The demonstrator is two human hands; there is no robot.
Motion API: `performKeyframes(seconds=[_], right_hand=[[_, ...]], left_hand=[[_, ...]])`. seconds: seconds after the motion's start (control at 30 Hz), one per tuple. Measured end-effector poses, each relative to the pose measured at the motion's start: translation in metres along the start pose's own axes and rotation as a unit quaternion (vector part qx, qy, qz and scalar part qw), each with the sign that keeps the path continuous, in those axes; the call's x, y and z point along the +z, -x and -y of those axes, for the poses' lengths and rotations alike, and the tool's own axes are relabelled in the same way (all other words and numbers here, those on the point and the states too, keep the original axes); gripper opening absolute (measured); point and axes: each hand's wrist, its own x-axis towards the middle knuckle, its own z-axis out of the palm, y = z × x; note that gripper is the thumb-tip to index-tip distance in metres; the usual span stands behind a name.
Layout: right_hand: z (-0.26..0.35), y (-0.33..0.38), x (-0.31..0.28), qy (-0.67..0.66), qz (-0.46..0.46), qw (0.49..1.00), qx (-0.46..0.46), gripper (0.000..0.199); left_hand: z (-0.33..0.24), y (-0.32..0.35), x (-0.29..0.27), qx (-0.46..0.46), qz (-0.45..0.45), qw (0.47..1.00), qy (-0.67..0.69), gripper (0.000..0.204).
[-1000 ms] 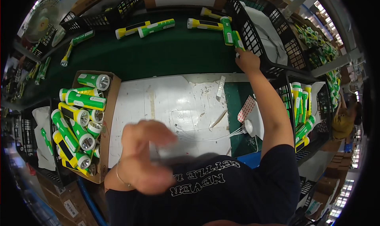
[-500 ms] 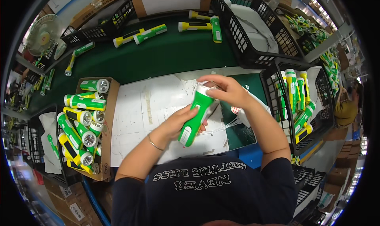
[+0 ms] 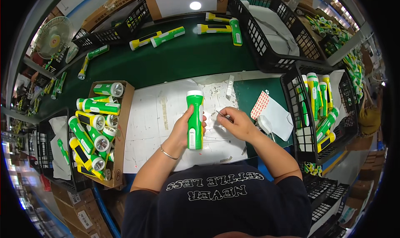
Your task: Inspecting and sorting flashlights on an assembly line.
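Head view: left hand point(image 3: 183, 129) is wrapped around a green and white torch point(image 3: 195, 120), gripping its body; torch held lengthwise, white head end pointing far, over the middle of the white sheet point(image 3: 146, 125) covering the worktop point(image 3: 183, 59); right hand point(image 3: 235, 122) is just right of the torch, fingers pinched shut on a thin metal tool point(image 3: 223, 116), tip aimed at the torch's side; whether the tip touches the torch cannot be told.

Left of the sheet, an open cardboard box point(image 3: 121, 129) holds a stack of green and yellow torches point(image 3: 93, 132) lying at mixed angles, lenses mostly facing right; further left, a black crate point(image 3: 46, 154) with white wrapping inside.

Right of the hands, on the green mat, a sheet of red dot stickers point(image 3: 259, 104) beside a white paper point(image 3: 278, 117); a black wire basket point(image 3: 298, 125) at the right holds more torches standing on end.

Far side: several loose torches point(image 3: 162, 36) lie on the green worktop; a large black basket point(image 3: 266, 34) at far right holds white wrapping; a small fan point(image 3: 53, 37) stands at far left.
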Motion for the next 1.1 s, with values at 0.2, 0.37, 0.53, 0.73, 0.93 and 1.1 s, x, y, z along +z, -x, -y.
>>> performKeyframes(seconds=[0.2, 0.37, 0.53, 0.73, 0.93, 1.1], right_hand=[[0.007, 0.01, 0.016, 0.177, -0.056, 0.972, -0.147, 0.015], [0.011, 0.007, 0.039, 0.315, -0.087, 0.908, -0.261, 0.01], [0.016, 0.002, 0.049, 0.347, -0.1, 0.886, -0.29, 0.015], [0.025, 0.033, 0.047, 0.255, 0.055, 0.852, -0.454, 0.026], [0.014, -0.004, 0.063, 0.031, -0.073, 0.993, -0.093, 0.042], [0.004, -0.021, 0.047, -0.042, -0.067, 0.994, -0.074, 0.043]], left_hand=[[0.001, 0.001, 0.005, 0.01, -0.039, 0.998, -0.052, 0.041], [0.009, 0.01, 0.01, 0.11, -0.075, 0.976, -0.173, 0.036], [0.009, 0.013, 0.012, 0.155, -0.052, 0.962, -0.219, 0.036], [-0.016, 0.011, -0.003, 0.207, -0.085, 0.963, -0.148, 0.045], [-0.003, 0.013, 0.007, 0.18, -0.045, 0.971, -0.151, 0.033], [-0.006, 0.026, 0.006, 0.186, -0.069, 0.929, -0.312, 0.032]])
